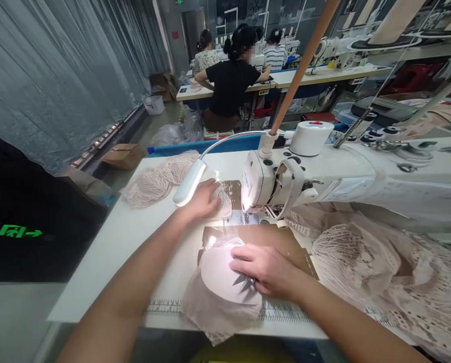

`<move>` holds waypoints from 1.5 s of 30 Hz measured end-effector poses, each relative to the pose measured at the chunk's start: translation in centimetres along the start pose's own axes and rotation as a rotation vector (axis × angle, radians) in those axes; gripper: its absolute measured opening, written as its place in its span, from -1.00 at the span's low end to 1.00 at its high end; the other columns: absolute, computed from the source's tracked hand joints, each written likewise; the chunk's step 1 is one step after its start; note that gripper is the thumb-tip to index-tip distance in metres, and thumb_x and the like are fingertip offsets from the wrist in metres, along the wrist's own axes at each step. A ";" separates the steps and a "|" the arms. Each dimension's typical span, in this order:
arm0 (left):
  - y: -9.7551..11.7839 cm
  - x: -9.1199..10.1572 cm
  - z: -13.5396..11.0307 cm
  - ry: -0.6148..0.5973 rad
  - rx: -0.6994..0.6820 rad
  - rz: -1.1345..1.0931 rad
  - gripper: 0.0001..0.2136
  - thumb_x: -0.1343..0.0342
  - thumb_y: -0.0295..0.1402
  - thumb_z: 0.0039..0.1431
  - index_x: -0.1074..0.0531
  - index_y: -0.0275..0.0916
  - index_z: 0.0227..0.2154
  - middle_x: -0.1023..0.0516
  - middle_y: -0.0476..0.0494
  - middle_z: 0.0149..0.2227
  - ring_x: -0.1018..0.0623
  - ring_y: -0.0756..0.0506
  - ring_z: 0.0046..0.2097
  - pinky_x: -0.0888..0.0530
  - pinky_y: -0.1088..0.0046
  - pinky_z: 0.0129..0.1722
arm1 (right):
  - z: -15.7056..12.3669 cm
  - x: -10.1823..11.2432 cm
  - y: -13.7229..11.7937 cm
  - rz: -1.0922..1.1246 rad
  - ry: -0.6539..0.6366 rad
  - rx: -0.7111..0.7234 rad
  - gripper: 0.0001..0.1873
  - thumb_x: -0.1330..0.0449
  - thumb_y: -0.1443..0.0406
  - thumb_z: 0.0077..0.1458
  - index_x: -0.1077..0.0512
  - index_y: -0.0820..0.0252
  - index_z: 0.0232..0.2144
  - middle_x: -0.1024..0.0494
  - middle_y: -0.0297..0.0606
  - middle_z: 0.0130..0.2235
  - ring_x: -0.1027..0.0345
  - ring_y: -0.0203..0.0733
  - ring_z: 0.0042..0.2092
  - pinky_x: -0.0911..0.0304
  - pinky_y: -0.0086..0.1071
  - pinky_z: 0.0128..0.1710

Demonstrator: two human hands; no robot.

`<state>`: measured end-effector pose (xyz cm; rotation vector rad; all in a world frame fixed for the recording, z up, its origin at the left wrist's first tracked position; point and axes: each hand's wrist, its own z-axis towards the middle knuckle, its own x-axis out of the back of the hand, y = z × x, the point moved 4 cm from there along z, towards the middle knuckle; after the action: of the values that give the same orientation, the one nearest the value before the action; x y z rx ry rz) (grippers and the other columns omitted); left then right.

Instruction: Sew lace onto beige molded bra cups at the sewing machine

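Pale pink under the lamplight, a smooth oval fabric cup (215, 275) is lying near the front edge of the white table (108, 272), and its loose skirt of sheer beige mesh (204, 307) is spilling just over that edge, past the printed ruler strip (281, 315). Look at the right hand (263, 269): it's clamping a small pair of dark metal snips (243, 286), fingers resting on the cup's right side, blades pointing left across the fabric! Farther from the front edge, the left hand (202, 200) is lying over a beige lace piece (225, 205), just left of the white sewing machine (253, 184); whether it's pinching that lace or only pressing down, I can't tell.

Now, the handling. This cup is looking very light, probably soft with a little spring, and smooth enough to be slipping about on the shiny brown sheet (265, 237) partly beneath it. The mesh is seeming flimsier: creasing easily, I'd judge, and at risk of snagging wherever those points are touching it. Best hold? The cup's left rim, where nothing sharp is lying, with flat fingertips and a gentle pinch. Tugging at the overhanging mesh would be risking a stretch or a tear.
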<state>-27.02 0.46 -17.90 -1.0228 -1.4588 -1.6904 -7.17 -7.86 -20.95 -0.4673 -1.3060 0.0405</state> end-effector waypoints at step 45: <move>0.5 -0.6 -9.2 -0.184 0.025 -0.637 -0.78 -0.20 -0.31 0.01 -0.44 -0.20 -0.24 -0.40 0.04 -0.43 -0.38 0.00 -0.39 -0.29 0.52 -0.41 | 4.0 0.3 1.0 0.765 0.311 -0.481 -0.73 -0.13 0.15 0.10 -0.31 0.20 -0.53 -0.31 -0.39 -0.49 -0.16 -0.30 -0.43 -0.15 -0.41 -0.38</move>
<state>-27.54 -8.72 -18.85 -0.7537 -2.0767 -2.0343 -10.60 -5.65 -20.26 -1.3141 -0.7621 0.2838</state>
